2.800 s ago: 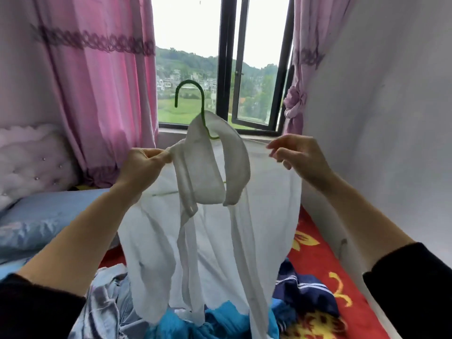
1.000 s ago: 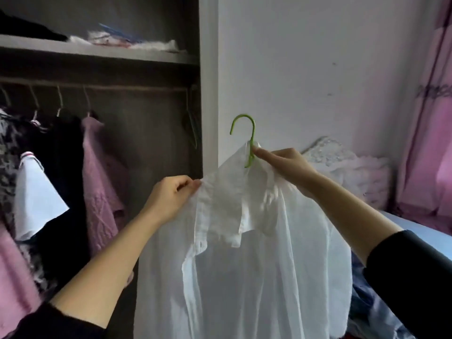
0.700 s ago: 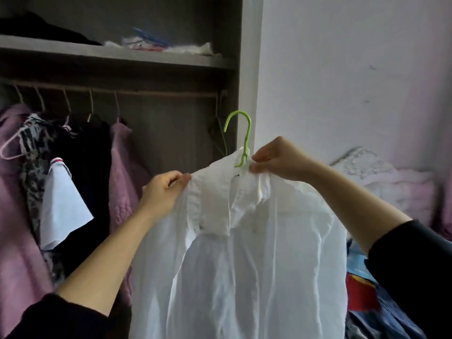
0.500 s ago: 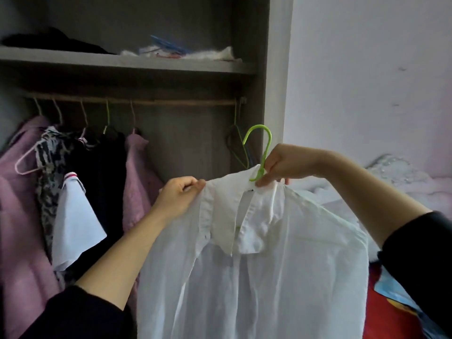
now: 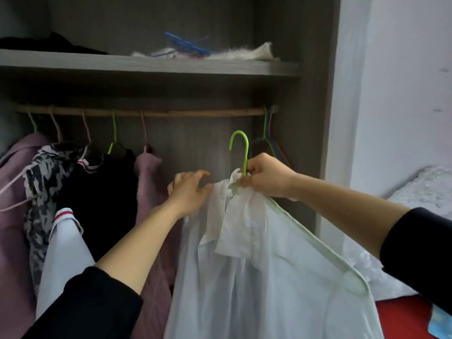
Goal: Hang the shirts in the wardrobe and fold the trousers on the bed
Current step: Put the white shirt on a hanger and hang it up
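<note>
A thin white shirt (image 5: 264, 277) hangs on a green hanger (image 5: 241, 148), held up inside the open wardrobe. My right hand (image 5: 266, 177) grips the hanger's neck at the shirt collar. The green hook stands upright a little below the wooden rail (image 5: 186, 113) and does not touch it. My left hand (image 5: 189, 190) is at the shirt's left shoulder with its fingers spread and loose, touching the cloth rather than gripping it.
Several garments hang on the rail's left half: a pink top (image 5: 149, 182), a black one (image 5: 102, 192), a patterned one (image 5: 46, 172). Spare hangers (image 5: 269, 143) hang at the rail's right end. A shelf (image 5: 146, 66) above holds blue hangers and cloth. Bed (image 5: 401, 319) at right.
I turned from the window and bed to the wardrobe and moved closer. The shirt rose toward the rail. My left hand released its pinch on the shirt's shoulder and opened.
</note>
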{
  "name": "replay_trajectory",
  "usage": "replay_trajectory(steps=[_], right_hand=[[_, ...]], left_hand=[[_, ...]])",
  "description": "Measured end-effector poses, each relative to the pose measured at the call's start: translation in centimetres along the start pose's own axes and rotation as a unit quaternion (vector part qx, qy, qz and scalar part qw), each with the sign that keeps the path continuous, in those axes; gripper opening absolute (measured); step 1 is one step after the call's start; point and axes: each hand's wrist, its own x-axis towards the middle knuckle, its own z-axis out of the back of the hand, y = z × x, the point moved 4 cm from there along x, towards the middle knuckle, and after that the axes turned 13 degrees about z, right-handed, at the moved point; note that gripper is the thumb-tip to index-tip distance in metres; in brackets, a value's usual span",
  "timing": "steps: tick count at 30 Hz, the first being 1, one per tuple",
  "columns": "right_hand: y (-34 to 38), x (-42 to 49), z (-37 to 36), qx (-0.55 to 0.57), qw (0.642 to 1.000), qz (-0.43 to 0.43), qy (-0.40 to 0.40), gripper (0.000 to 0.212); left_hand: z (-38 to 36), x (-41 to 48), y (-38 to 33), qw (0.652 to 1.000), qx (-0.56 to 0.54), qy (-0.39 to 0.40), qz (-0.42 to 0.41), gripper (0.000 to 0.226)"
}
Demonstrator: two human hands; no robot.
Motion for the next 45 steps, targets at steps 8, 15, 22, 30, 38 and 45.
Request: replay_trajectory(steps=[8,15,22,30,38,45], right_hand=[[0.0,9.5,-3.6,-0.046,0.997,-0.017,-0.064,0.026],[-0.7,18.6,-7.3,-0.086,0.991,-0.043,-0.095,0.015],[-0.9,26.5,-8.8,-0.090,0.983,-0.034,-0.157,0.018],[-1.7,30.9,-12.1,-0.086,0.988,-0.015,-0.130,0.015],[-2.2,30.2,-13.2,-0.031,0.998,-0.012,-0.056,0.031],[-3.3,27.1,-10.2,-0.070,0.995,0.006,-0.069,0.044]], left_hand=[[4.0,8.5,3.1,0.994,0.085,-0.053,-0.032,0.055],[7.4,16.1,6.7,0.988,0.106,-0.109,0.002,0.067],[9.9,22.7,8.2,0.962,0.181,-0.184,-0.094,0.082],[10.1,23.8,8.4,0.947,0.115,-0.262,-0.144,0.066],[10.4,23.4,7.3,0.939,0.100,-0.304,-0.123,0.044],[10.4,22.9,5.7,0.940,0.146,-0.295,-0.085,0.039]])
